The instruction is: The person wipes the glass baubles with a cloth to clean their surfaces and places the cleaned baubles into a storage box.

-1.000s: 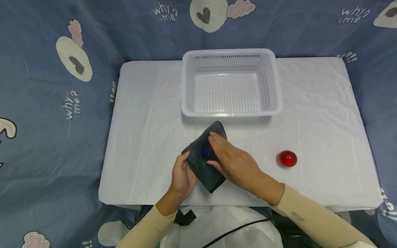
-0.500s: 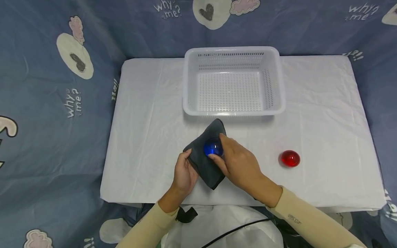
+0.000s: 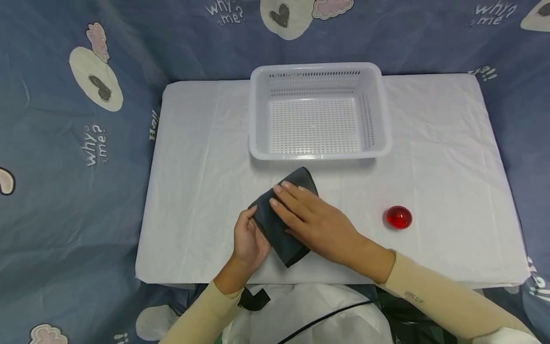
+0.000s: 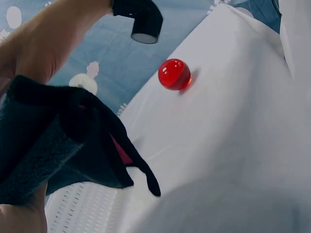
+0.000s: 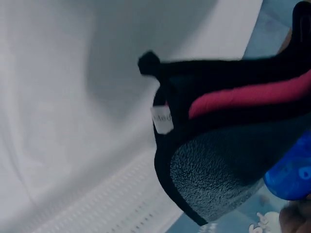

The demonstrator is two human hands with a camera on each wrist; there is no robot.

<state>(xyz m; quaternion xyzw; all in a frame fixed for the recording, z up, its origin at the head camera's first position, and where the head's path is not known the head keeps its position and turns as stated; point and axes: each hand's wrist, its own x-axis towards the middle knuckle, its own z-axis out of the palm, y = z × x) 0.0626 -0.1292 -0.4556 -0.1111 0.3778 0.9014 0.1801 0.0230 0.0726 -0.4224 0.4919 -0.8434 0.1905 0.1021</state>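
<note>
In the head view my left hand (image 3: 250, 243) grips a folded dark grey towel (image 3: 281, 239) by its left edge, thumb on top. My right hand (image 3: 315, 222) lies over the towel, fingers reaching across it and thumb tucked below. A shiny blue ball (image 5: 291, 170) shows at the right border of the right wrist view, between the towel and a blurred fingertip; from above, the right hand hides it. The towel's black edging, white tag and pink inner side show in that wrist view. A red ball (image 3: 398, 217) sits on the white table cover, right of both hands.
A white perforated plastic basket (image 3: 320, 155) stands at the back of the white-covered table (image 3: 447, 177), just beyond the towel. Blue printed fabric (image 3: 47, 229) surrounds the table. A black cable (image 3: 328, 320) crosses the person's lap.
The right hand first uncovers the blue ball on the towel, then spreads its fingers over it and hides it again. The left hand keeps hold of the towel; the red ball stays put.
</note>
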